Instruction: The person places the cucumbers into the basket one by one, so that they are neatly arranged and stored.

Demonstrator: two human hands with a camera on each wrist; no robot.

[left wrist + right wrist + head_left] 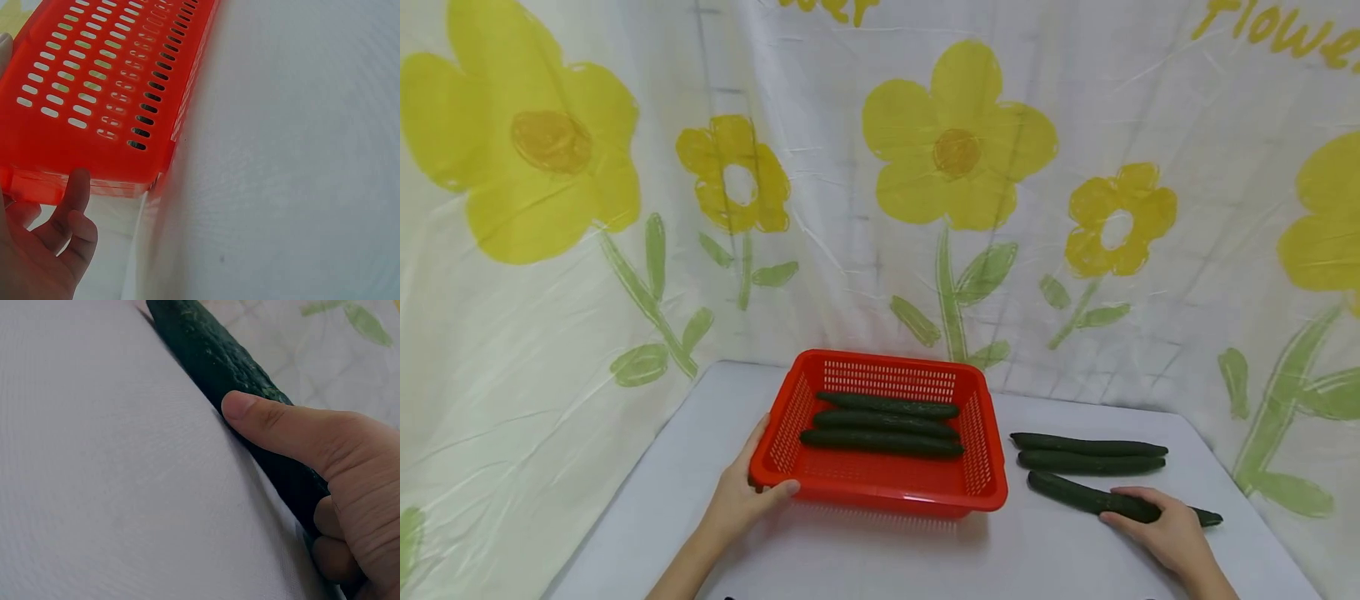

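Note:
A red plastic basket (880, 492) with slotted walls stands on the table, and three cucumbers (886, 422) lie side by side in it. My left hand (741, 497) holds its front left corner, thumb at the rim; in the left wrist view, bent fingers (77, 194) touch the red edge. To the right of the basket, my right hand (1165, 525) grips a dark green cucumber (1071, 492) around its middle. In the right wrist view the thumb (262, 419) presses along that cucumber (206, 353), which lies on or just above the cloth; the far fingertips are hidden.
Two more cucumbers (1090, 454) lie just behind the gripped one. A white cloth covers the table (647, 500). Behind it hangs a curtain (835, 275) printed with yellow flowers, close to the table's back edge.

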